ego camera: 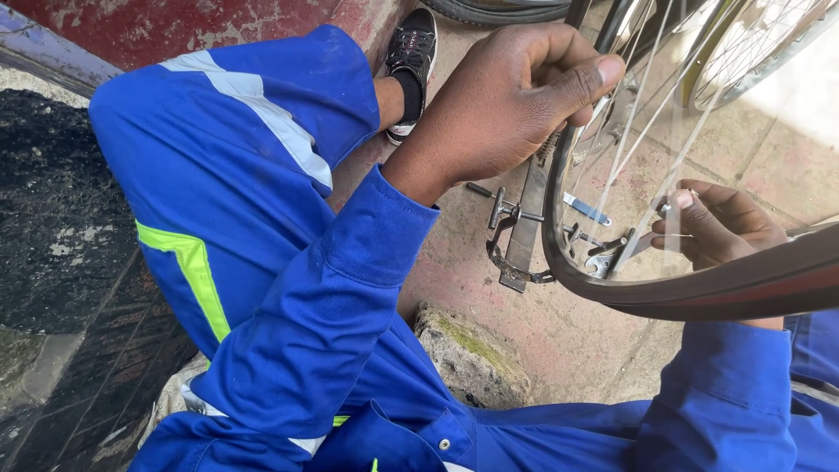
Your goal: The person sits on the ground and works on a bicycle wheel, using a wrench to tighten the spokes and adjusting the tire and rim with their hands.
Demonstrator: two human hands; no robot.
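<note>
Both hands work the bicycle wheel (699,288): left hand (516,96) fingers clenched on its rim, right hand (717,223) fingers pinching a spoke (651,205).

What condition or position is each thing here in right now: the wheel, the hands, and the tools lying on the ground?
Bicycle wheel: upright, off the ground, held by both hands.
Left hand: closed around the rim.
Right hand: fingertips pinching a spoke.
Tyre: on the rim.
Spanner: lying flat on the ground.
Flat metal bar: lying on the ground, untouched.
Shoe: on the foot.
</note>
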